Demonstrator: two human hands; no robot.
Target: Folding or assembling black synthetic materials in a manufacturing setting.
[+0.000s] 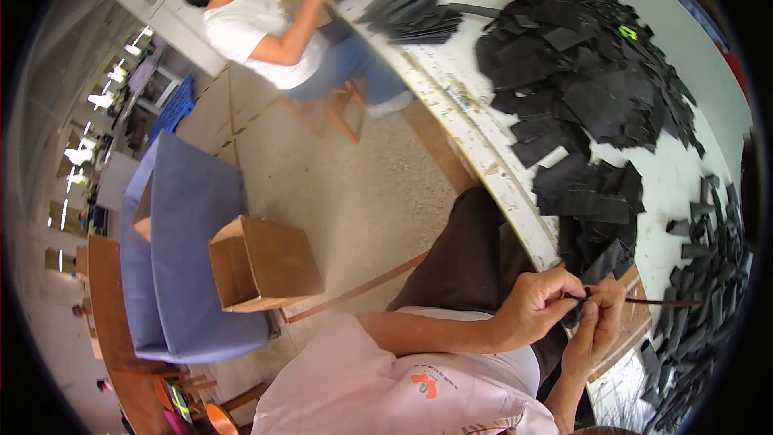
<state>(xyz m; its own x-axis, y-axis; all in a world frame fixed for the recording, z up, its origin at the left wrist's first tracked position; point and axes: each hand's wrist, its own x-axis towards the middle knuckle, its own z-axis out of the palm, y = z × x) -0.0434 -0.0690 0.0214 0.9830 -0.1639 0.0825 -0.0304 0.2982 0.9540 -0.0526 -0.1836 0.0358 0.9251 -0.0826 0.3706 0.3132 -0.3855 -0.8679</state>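
Dial centred on the view. At 4 o'clock: a small black piece [572, 316], held low near the table edge, partly hidden by fingers. Left hand [533, 304], thumb and forefinger closed in a pinch on it. Right hand [600, 318] meets it fingertip to fingertip, also pinching, fingers curled; its share of the grip is too covered to tell. A thin dark rod [664, 303] sticks out from the right hand toward 3 o'clock; cannot tell whether it joins the piece.

Farther out, on the white table [670, 183]: small rolled black tubes [680, 306] strewn between 3 and 4 o'clock; a large heap of flat black pieces [580, 72] at 2, with a bright green scrap [627, 32] on it; black strips [415, 20] near 12.

Off the table: open cardboard box [290, 264] at 8, against a blue-covered bin [197, 234]. Seated co-worker [254, 36] in white at 11, arms reaching toward the table.
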